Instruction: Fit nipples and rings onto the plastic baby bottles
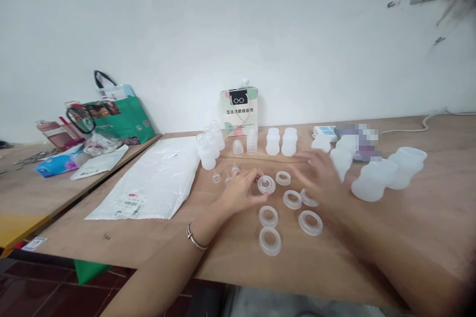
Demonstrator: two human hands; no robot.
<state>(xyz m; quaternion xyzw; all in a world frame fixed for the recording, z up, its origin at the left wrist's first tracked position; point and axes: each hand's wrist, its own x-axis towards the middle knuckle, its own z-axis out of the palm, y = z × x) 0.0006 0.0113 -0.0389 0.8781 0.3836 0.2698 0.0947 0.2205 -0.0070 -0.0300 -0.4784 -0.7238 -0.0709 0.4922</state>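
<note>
On the wooden table, domed bottles beyond the left hand looked done; uncapped bottles right of the blurred, spread right hand looked unfinished; left fingertips pinched one collar ring; loose collars lay nearer, unfitted.

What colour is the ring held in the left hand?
The ring is a translucent, frosty white; the head view shows it best.

Pale wall at twelve o'clock, brown wooden surface toward six, second surface at nine, dark red tiled floor at seven
</note>
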